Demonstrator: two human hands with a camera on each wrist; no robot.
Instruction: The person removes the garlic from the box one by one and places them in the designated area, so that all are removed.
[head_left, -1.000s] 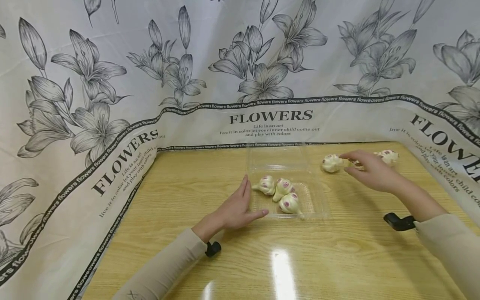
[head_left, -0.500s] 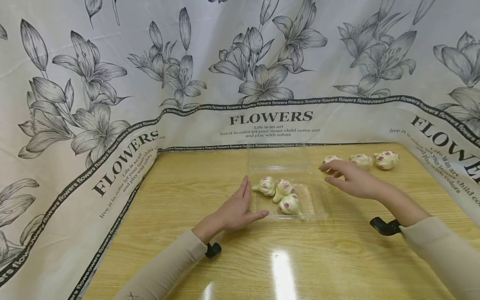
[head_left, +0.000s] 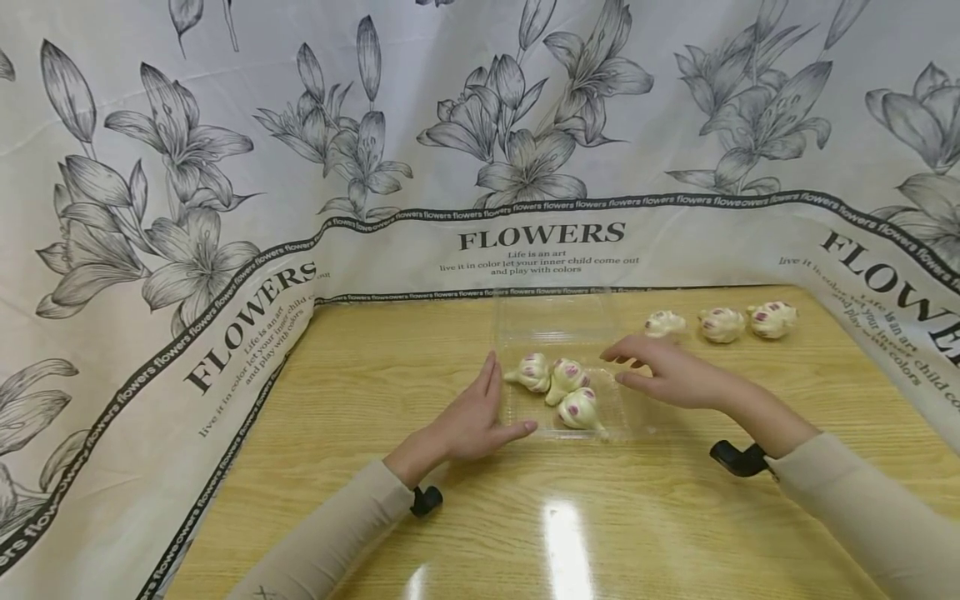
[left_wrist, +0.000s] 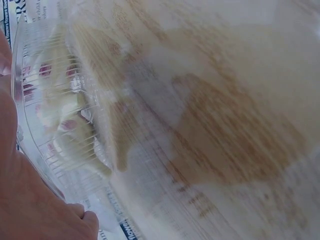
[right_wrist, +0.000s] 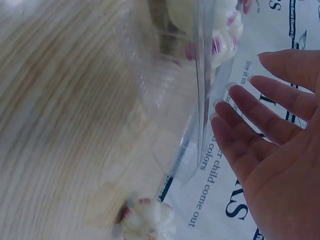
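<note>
Three garlic bulbs (head_left: 576,408), cream with purple patches, lie in a clear plastic container (head_left: 555,431) whose lid (head_left: 555,315) is folded back behind it. My left hand (head_left: 468,417) rests along the container's left side, fingers straight and thumb stretched by the front rim. Over the container's right edge hovers my right hand (head_left: 675,372); in the right wrist view its fingers (right_wrist: 265,117) are spread loosely with nothing in them. Behind that hand, a row of three more garlic bulbs (head_left: 722,325) sits on the table.
The wooden table (head_left: 375,350) is bounded at the back and sides by a white cloth (head_left: 405,258) printed with flowers and lettering. A black wrist mount (head_left: 738,458) sits under the right wrist, another wrist mount (head_left: 427,501) under the left.
My right hand has moved left from among the bulbs at the back right to the container's right edge, empty. The left hand, the container and the bulbs stay in place.
</note>
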